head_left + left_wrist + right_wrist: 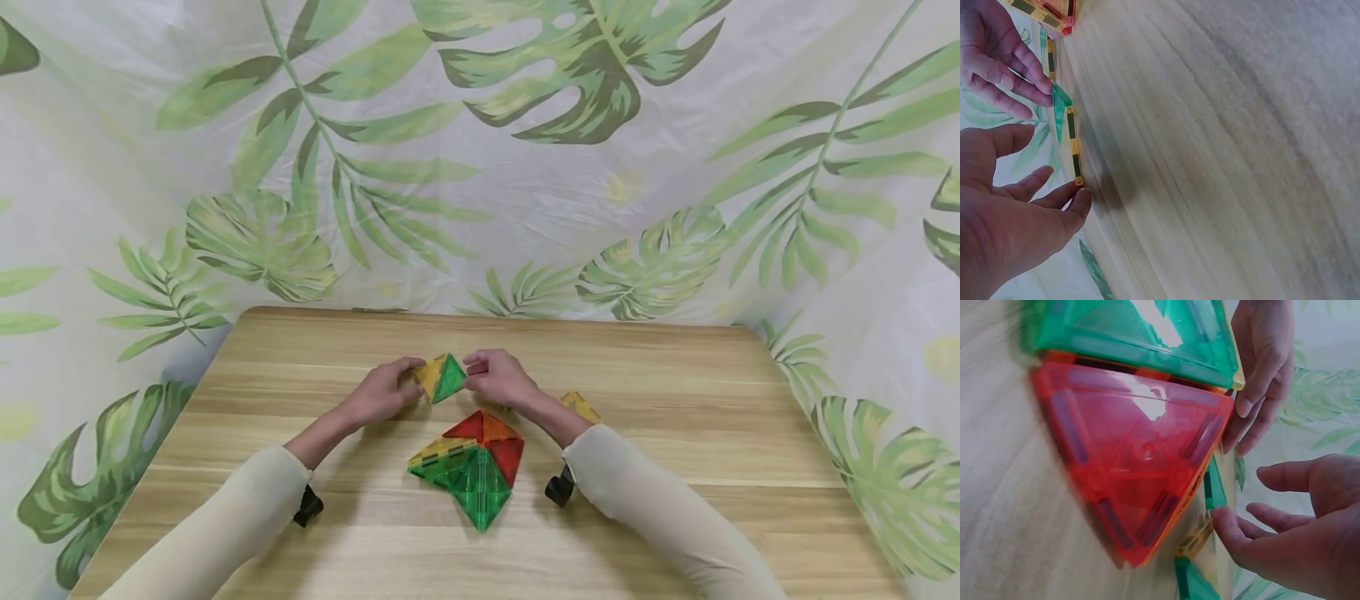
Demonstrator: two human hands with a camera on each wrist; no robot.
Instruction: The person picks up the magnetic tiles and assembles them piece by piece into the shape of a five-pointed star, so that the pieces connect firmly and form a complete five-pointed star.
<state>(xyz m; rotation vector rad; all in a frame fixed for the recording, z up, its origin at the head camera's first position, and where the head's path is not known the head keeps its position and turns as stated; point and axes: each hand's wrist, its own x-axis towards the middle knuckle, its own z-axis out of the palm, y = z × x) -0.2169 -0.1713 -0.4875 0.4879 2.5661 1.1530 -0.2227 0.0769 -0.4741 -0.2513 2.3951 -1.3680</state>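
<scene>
Two joined triangular magnetic tiles, a yellow tile (426, 377) and a green tile (451, 380), lie flat near the table's far side. My left hand (384, 390) touches the yellow tile's outer corner with its fingertips; its thumb stands apart in the left wrist view. From the other side my right hand (501, 379) has its fingertips at the green tile's edge, thumb spread away. Closer to me sits a built shape (480, 471) of red, orange, yellow and green tiles. Its red tile (1138, 450) fills much of the right wrist view.
Another yellow tile (581, 406) lies partly hidden beside the right forearm. In the right wrist view a green tile (1194, 581) shows below the right fingertips. The wooden table (675, 392) meets a leaf-patterned cloth (525, 208) at its far edge.
</scene>
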